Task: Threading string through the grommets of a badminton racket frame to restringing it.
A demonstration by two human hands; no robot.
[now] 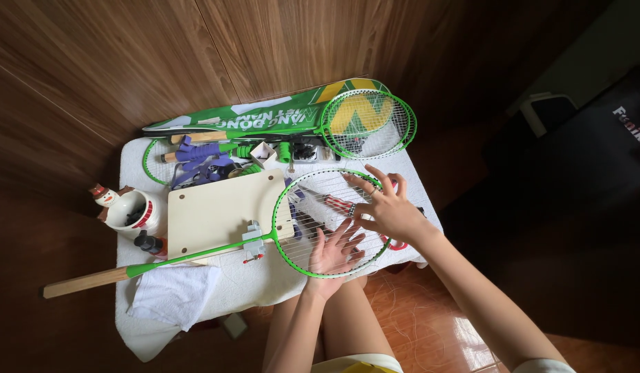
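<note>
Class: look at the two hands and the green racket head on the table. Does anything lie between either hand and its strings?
Nothing visible does. The left hand and right hand both rest directly on the strings of the green racket.

At the far edge of your table lies a long racket cover (265, 114), flat and tapering toward the left, bright green with white and yellow panels and large printed lettering; its wide right end sits under the head of a green racket. Just in front of it, among the clutter, you have a small white open box (263, 153), squarish, with a dark mark on its side. Off to your right, a dark bag or case (610, 145) carries a small label in white and red print. No screens show.
</note>
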